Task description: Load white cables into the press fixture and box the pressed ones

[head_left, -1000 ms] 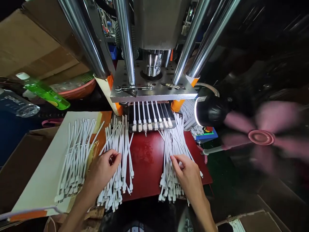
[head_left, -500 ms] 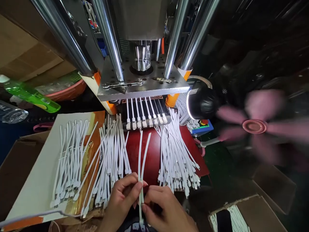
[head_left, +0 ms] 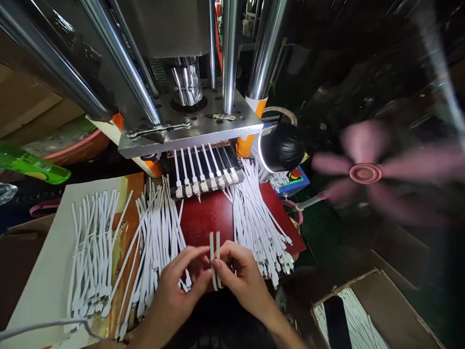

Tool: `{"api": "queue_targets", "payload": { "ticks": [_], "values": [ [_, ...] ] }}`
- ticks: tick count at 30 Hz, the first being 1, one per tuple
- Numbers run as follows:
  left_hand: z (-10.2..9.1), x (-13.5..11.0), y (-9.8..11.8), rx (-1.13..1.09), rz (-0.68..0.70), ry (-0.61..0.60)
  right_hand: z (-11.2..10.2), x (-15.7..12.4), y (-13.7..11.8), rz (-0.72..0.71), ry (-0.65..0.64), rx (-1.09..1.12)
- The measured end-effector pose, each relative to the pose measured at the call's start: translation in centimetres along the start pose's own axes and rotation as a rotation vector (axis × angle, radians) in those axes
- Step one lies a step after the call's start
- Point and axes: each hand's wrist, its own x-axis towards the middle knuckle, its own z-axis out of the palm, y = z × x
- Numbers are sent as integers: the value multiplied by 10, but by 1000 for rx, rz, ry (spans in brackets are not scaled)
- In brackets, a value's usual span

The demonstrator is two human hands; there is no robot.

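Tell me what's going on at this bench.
A person's left hand and right hand pinch two white strips side by side above the red mat. On either side lie loose piles of the same strips. More sit in a row in the fixture under the press plate.

left hand (head_left: 177, 290): bare | right hand (head_left: 242, 280): bare | forearms: bare, uncovered to frame edge

Far centre: press (head_left: 189, 131), steel columns (head_left: 228, 53) | right: lamp (head_left: 281, 145), blurred pink fan (head_left: 365, 173) | near right: carton (head_left: 399, 291) | left: cardboard (head_left: 25, 104) | room: dark
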Motion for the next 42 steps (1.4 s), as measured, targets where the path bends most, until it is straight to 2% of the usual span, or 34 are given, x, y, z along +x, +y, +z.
{"api": "queue_targets", "payload": {
  "ticks": [2, 4, 8, 11, 16, 20, 21, 23, 26, 28, 29, 31, 33, 35, 38, 40, 42],
  "values": [
    [-10, 19, 14, -61, 16, -5, 0, -4, 0, -43, 4, -65],
    [-16, 33, 24, -119, 41, -61, -1, -6, 1, -82, 13, -104],
    [-21, 42, 31, -211, 27, -145, -1, -6, 0, -134, 28, -127],
    [-21, 41, 30, -246, 25, -109, -2, -7, -3, -155, 22, -109],
    [-17, 42, 34, -177, 107, -6, 3, -4, -3, -155, 48, -102],
    [-23, 61, 37, -113, 161, 24, 14, -5, 13, -107, 78, -137],
    [-27, 71, 36, -92, 158, 50, 16, -6, 16, -74, 41, -150],
    [-33, 94, 33, -42, 146, 131, 12, -8, 16, -16, -115, -173],
    [-36, 134, 29, 27, 166, 167, -15, 1, -3, 5, -371, -212],
    [-32, 162, 28, 86, 227, 124, -46, 20, -25, 0, -426, -274],
    [-28, 176, 28, 125, 261, 115, -63, 34, -36, -13, -407, -324],
    [-22, 203, 29, 198, 305, 160, -93, 70, -54, -57, -287, -436],
    [-17, 226, 29, 230, 293, 246, -113, 113, -64, -89, -164, -481],
    [-15, 241, 28, 221, 250, 332, -121, 155, -66, -85, -136, -429],
    [-14, 239, 26, 189, 211, 394, -116, 204, -65, -77, -150, -368],
    [-15, 224, 23, 222, 303, 297, -112, 223, -64, -110, -158, -419],
    [-16, 208, 19, 367, 481, 104, -111, 235, -63, -167, -179, -508]
  ]
}}
